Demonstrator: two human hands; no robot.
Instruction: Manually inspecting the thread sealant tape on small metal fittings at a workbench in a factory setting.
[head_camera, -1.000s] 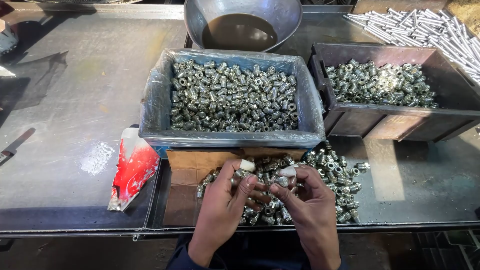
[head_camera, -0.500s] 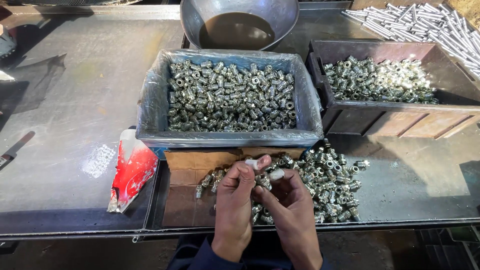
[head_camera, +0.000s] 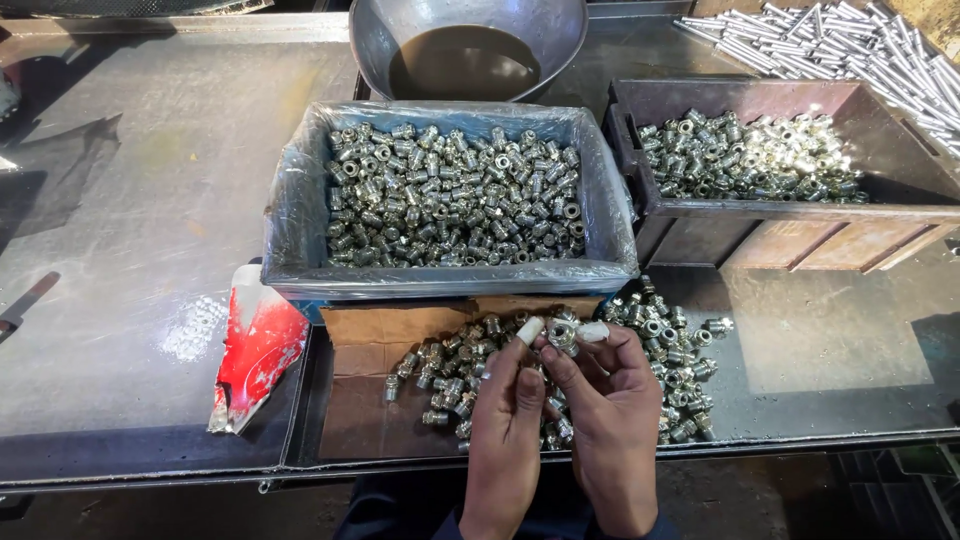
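Held part: a small silvery metal fitting (head_camera: 561, 334), short and barrel-shaped with a ribbed outer surface, the same kind as the loose ones below it.
Where it is: lower centre of the frame, just in front of the near wall of the blue-lined bin, above the loose pile.
Which way it points: too small to tell for certain; its short axis seems to run roughly across the frame, between the two hands.
Left hand (head_camera: 507, 425): lower centre, back of the hand to the camera, fingers (head_camera: 527, 332) closed narrowly on the fitting; the fingertip wears a white cover.
Right hand (head_camera: 612, 415): just right of the left hand and touching it, fingers pinched on the same fitting, one tip also covered in white.
Loose pile (head_camera: 660, 345): many matching fittings spread on brown cardboard (head_camera: 365, 345) under and around the hands.
Blue-lined bin (head_camera: 300, 225): centre of the frame, full of the same fittings.
Dark tray (head_camera: 780, 235): right of centre, partly filled with fittings.
Metal bowl (head_camera: 372, 40): top centre, holding dark liquid.
Metal rods (head_camera: 850, 40): upper right, lying in a heap.
Red and white packet (head_camera: 255, 350): lower left, lying crumpled on the table (head_camera: 150, 180).
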